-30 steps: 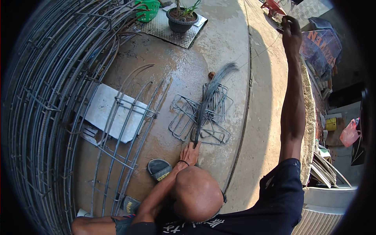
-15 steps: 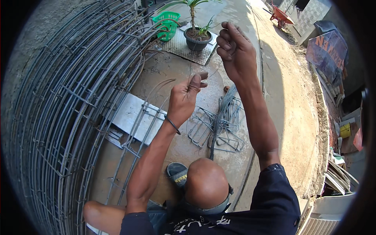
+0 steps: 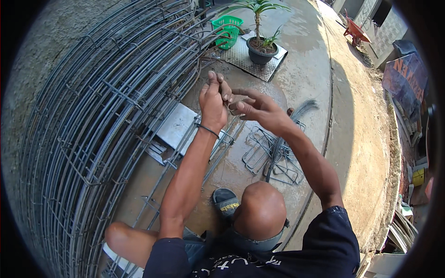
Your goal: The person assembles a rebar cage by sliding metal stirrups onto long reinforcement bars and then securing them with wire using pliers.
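Observation:
Both my hands meet above the rebar, in front of the black plant pot. My left hand (image 3: 214, 105) is closed with the thumb up, gripping a thin tie wire (image 3: 229, 107); part of the wire is hidden by fingers. My right hand (image 3: 262, 110) reaches in from the right, its fingers bent round the wire beside the left palm. Below the hands lie bent rebar stirrups (image 3: 252, 160) on the ground, with a bundle of loose tie wire (image 3: 303, 109) across them. Long rebar cages (image 3: 99, 120) are stacked along my left.
A potted plant (image 3: 262, 51) and a green basket (image 3: 227, 32) stand on a metal plate (image 3: 273, 69) ahead. A white board (image 3: 178, 125) lies beneath the bars. My slippered foot (image 3: 225, 202) and knee are close below. A red wheelbarrow (image 3: 356, 31) stands far right.
My right hand has come down and left to meet my left hand, gathering the wire that stretched between them. The view has shifted, so the surroundings sit farther right.

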Available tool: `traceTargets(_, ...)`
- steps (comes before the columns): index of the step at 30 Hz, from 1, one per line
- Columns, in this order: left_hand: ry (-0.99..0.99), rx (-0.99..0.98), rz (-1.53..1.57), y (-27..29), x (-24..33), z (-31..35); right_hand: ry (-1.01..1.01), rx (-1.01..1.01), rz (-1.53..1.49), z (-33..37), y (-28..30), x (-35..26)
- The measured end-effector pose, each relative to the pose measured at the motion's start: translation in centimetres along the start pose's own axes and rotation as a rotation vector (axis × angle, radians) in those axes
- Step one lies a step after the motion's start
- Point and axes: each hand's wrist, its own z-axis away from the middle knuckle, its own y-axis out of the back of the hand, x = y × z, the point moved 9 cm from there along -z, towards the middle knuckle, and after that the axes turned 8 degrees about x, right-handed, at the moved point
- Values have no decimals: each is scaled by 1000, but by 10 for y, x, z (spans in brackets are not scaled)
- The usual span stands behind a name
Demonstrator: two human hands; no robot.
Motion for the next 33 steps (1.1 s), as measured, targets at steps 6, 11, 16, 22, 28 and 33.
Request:
traceTargets(6,-133,196,-3,4,5,-1,-178,279,-473,26,-22,43)
traceTargets(11,-74,287,117,4,10,3,-41,310,-366,33,-15,38)
traceTargets(16,-223,359,75,16,47,-6,-1,378,-212,38,-10,55)
traceTargets(22,-308,358,123,28,73,-12,-253,150,-657,38,-56,74)
traceTargets(28,-414,314,19,31,106,-16,-457,-44,-936,54,-58,76)
traceTargets(33,-503,347,1,38,118,-14,-376,139,-558,50,-47,76)
